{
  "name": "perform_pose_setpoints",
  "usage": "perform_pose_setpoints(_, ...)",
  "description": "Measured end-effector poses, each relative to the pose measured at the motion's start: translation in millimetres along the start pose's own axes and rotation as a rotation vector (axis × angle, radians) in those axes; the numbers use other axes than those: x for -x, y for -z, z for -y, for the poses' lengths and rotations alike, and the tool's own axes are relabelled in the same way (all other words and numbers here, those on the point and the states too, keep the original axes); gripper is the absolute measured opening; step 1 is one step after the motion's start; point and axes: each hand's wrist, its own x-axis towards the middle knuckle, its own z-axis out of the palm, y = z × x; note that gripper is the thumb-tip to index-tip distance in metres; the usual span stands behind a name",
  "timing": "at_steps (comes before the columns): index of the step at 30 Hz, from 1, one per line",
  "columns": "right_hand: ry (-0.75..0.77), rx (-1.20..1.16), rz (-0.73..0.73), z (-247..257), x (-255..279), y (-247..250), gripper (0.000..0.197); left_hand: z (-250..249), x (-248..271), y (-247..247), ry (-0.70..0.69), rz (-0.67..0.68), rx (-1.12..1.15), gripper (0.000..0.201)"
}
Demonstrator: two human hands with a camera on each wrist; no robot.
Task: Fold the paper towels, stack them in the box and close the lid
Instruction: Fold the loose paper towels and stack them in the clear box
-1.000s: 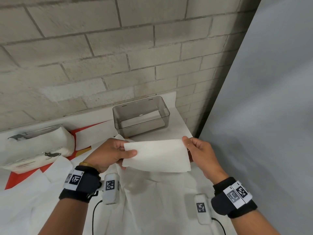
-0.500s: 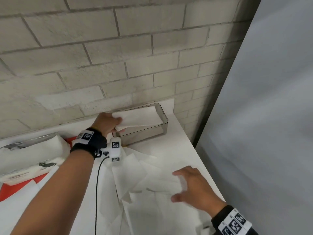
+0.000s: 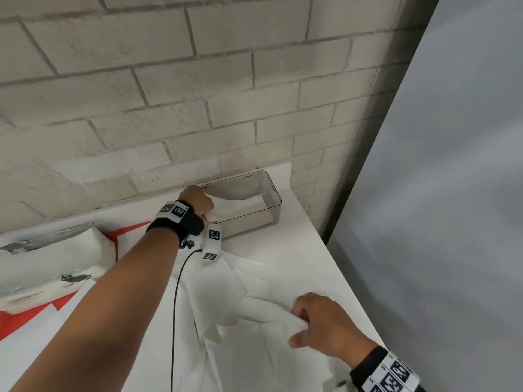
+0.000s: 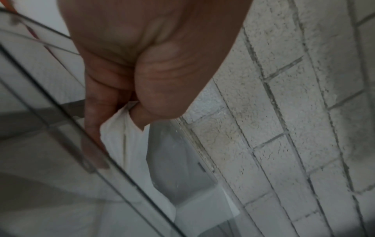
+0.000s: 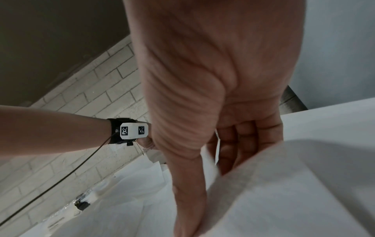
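1. the left hand (image 3: 198, 203) reaches into the near left end of the clear box (image 3: 273, 193), its fingers and thumb curled and pinching one end of a folded paper towel (image 3: 240, 206).
2. in the left wrist view the thumb (image 4: 160, 83) and fingers (image 4: 97, 112) clamp the towel's white edge just inside the box wall, and the rest of the towel hangs down toward the box floor.
3. the right hand (image 3: 325, 325) is low on the table, thumb and curled fingers gathering the edge of a loose paper towel (image 3: 271, 312) from the pile of paper towels (image 3: 223, 292); the right wrist view shows that sheet bunched between thumb and fingers.
4. the box sits at the far right corner of the white table (image 3: 311, 264), close to the brick wall (image 3: 198, 94), with no lid on it.
5. a soft pack of tissues (image 3: 48, 264) lies at the left, partly over a red sheet (image 3: 124, 233).
6. a black cable (image 3: 175, 306) runs from the left wrist band down across the table.
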Motion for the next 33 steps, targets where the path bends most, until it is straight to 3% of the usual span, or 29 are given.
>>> perform_pose_setpoints(2, -0.036, -0.04, 0.019, 1, 3, 2, 0.061, -5, 5, -1, -0.004, -0.019, -0.128, 0.03)
perform_pose_setpoints(4, -0.047, -0.097, 0.02, 0, 6, 3, 0.062, -12, 13, 1, 0.019, -0.02, -0.221, 0.022)
perform_pose_setpoints(10, -0.016, -0.193, 0.019, -8, 13, 1, 0.06, -11, 11, 1, -0.079, -0.003, -0.444, 0.054)
perform_pose_setpoints(13, 0.001, -0.225, 0.012, -12, 14, 0, 0.058, -12, 8, -1, -0.093, 0.009, -0.557, 0.042)
perform_pose_setpoints(16, 0.013, -0.262, 0.003, -17, 14, -1, 0.048, -11, 2, -3, -0.085, -0.036, -0.617, 0.025)
perform_pose_setpoints(20, 0.031, -0.336, -0.015, -20, 15, -1, 0.03, -12, 15, -6, -0.125, -0.052, -0.589, 0.046)
perform_pose_setpoints(23, 0.047, -0.385, -0.065, -23, 17, 4, 0.042, -14, 41, -6, -0.281, -0.142, -0.58, 0.059)
perform_pose_setpoints(25, 0.083, -0.422, -0.086, -24, 19, 11, 0.048, -14, 71, -3, -0.452, -0.169, -0.436, 0.063)
perform_pose_setpoints(27, 0.123, -0.448, -0.093, -25, 20, 19, 0.033, -10, 110, -1, -0.605, 0.07, -0.324, 0.065)
perform_pose_setpoints(30, 0.199, -0.487, -0.068, -19, 25, 38, 0.023, 6, 174, -13, -0.645, 0.673, -0.37, 0.08)
perform_pose_setpoints(31, 0.223, -0.493, -0.062, -15, 27, 46, 0.022, 15, 188, -22, -0.643, 0.793, -0.414, 0.076)
perform_pose_setpoints(33, 0.253, -0.453, -0.074, -7, 33, 62, 0.018, 32, 199, -43, -0.687, 0.839, -0.496, 0.045)
